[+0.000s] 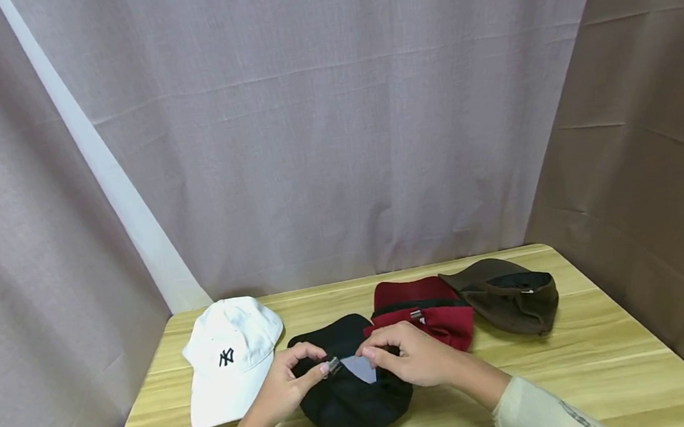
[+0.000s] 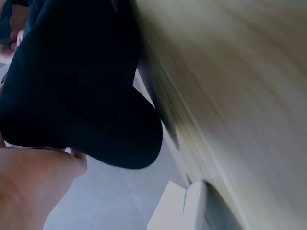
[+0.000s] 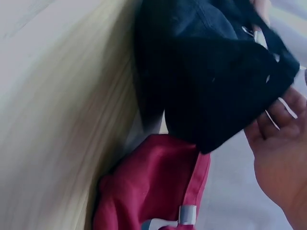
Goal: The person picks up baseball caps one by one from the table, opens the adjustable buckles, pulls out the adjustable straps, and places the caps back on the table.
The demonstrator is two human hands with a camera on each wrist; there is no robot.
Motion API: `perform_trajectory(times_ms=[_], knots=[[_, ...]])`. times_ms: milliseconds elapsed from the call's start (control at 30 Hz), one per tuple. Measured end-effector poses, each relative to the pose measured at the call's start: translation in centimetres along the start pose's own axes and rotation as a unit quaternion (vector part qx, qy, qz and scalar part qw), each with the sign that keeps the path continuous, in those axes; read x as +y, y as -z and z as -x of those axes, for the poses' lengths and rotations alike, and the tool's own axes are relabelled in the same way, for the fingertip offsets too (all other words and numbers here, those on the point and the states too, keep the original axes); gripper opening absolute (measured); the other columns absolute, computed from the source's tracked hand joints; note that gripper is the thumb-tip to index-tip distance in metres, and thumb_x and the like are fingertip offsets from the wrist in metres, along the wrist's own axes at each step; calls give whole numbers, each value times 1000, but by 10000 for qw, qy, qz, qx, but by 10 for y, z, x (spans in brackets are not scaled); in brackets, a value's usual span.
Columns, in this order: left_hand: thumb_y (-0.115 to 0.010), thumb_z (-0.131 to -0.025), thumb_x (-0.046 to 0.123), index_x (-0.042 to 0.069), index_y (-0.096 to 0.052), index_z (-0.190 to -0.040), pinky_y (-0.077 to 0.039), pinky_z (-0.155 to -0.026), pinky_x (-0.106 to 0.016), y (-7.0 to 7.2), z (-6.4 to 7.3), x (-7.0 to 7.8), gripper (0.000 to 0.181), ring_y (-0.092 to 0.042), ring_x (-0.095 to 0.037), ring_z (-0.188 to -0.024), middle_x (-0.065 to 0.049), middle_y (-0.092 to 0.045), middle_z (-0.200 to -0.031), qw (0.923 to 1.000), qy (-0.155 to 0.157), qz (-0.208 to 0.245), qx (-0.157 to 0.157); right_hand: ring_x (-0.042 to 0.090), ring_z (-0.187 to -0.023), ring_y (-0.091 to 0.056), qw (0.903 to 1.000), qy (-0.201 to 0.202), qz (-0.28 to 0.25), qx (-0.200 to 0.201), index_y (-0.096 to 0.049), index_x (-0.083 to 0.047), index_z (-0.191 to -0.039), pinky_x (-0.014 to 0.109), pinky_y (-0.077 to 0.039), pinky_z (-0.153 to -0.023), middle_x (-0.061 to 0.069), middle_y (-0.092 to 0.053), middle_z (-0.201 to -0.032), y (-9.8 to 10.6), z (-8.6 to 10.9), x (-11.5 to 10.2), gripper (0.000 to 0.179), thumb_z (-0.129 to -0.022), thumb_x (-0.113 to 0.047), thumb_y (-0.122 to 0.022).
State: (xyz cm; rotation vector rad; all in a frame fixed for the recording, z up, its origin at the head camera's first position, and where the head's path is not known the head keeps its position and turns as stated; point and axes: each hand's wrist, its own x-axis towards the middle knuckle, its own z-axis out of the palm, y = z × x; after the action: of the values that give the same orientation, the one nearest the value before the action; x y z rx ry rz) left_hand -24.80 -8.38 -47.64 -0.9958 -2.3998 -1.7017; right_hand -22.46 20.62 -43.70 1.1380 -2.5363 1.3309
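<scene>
A black cap (image 1: 357, 411) lies on the table in front of me, its back opening and strap toward me. My left hand (image 1: 285, 384) pinches the strap end beside a small metal buckle (image 1: 334, 365). The fingers of my right hand (image 1: 414, 356) pinch the cap's edge on the other side, next to a pale grey patch (image 1: 360, 370). In the left wrist view the dark brim (image 2: 136, 129) sticks out past the left hand. The right wrist view has the black cap (image 3: 206, 81) with the right fingers at its rim; the fingertips are partly hidden.
To the left sits a white cap (image 1: 232, 361) with a dark logo. Behind and right of the black cap is a red cap (image 1: 451, 323) with a metal buckle, touching a brown cap (image 1: 510, 293). They lie on a wooden table (image 1: 586, 369) before grey curtains.
</scene>
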Motion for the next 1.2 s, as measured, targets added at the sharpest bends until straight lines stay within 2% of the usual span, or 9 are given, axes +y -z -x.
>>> perform_trajectory(times_ms=[133, 233, 300, 433, 567, 833, 933, 1100, 1200], knots=[[-77, -99, 23, 24, -77, -107, -48, -94, -25, 4, 7, -1, 8, -62, -4, -102, 2, -75, -106, 9982, 229, -485, -275, 4, -100, -67, 9925, -31, 882, 842, -80, -20, -115, 30, -58, -87, -5, -79, -106, 6, 3, 5, 19, -109, -21, -62], [-77, -99, 29, 25, -77, -114, -50, -100, -33, 8, 12, 0, 16, -63, -14, -113, 0, -75, -119, 9945, 194, -912, -486, 17, -120, -67, 9748, -457, 1816, 1211, -78, -19, -122, 46, -54, -106, 0, -77, -125, 14, 5, 11, 22, -107, -28, -65], [-79, -97, 35, 26, -75, -124, -48, -108, -45, 13, 15, 0, 29, -60, -24, -128, -5, -72, -134, 9902, 215, -1233, -624, 29, -134, -62, 9624, -871, 2291, 1175, -74, -15, -132, 58, -46, -115, 7, -72, -139, 20, 7, 18, 32, -107, -32, -64], [-83, -91, 44, 25, -66, -144, -28, -120, -74, 23, 19, 0, 59, -40, -46, -155, -12, -56, -160, 9821, 446, -1445, -1122, 44, -151, -47, 9454, -1657, 2739, 618, -60, -7, -150, 71, -33, -121, 20, -56, -159, 34, 14, 38, 51, -107, -35, -63], [-87, -87, 34, 15, -60, -150, -7, -123, -82, 30, 20, -2, 71, -23, -50, -163, -10, -51, -166, 9750, 504, -1398, -1650, 48, -159, -32, 9390, -2290, 2555, -239, -47, -4, -159, 72, -25, -126, 26, -40, -169, 45, 22, 58, 68, -105, -38, -67], [-71, -74, -3, 9, -60, -148, -20, -121, -81, 32, 21, -4, 75, -27, -49, -162, -13, -48, -167, 9533, 296, -2111, -2141, 53, -165, -11, 9268, -3010, 1824, -1309, -32, -6, -167, 75, -18, -127, 26, -17, -178, 44, 31, 83, 94, -96, -48, -77], [-61, -69, -12, 7, -62, -145, -28, -122, -77, 34, 21, -4, 79, -33, -48, -160, -15, -49, -166, 9511, 236, -2298, -2050, 51, -166, -7, 9228, -3096, 1740, -1497, -28, -8, -169, 71, -18, -130, 24, -9, -179, 43, 30, 84, 93, -98, -47, -74], [-57, -81, -20, 7, -68, -140, -41, -122, -60, 34, 22, -8, 66, -49, -41, -152, -15, -58, -158, 9584, 202, -2396, -1537, 51, -166, -3, 9182, -3116, 1702, -1755, -26, -6, -169, 69, -15, -131, 26, -4, -179, 42, 27, 82, 89, -101, -44, -71], [-59, -87, -18, 9, -72, -138, -43, -120, -59, 33, 22, -11, 58, -53, -39, -150, -14, -63, -154, 9652, 204, -2259, -1301, 51, -166, -4, 9143, -3165, 1729, -1843, -26, -6, -169, 70, -15, -131, 25, -3, -180, 43, 26, 82, 90, -101, -44, -71]])
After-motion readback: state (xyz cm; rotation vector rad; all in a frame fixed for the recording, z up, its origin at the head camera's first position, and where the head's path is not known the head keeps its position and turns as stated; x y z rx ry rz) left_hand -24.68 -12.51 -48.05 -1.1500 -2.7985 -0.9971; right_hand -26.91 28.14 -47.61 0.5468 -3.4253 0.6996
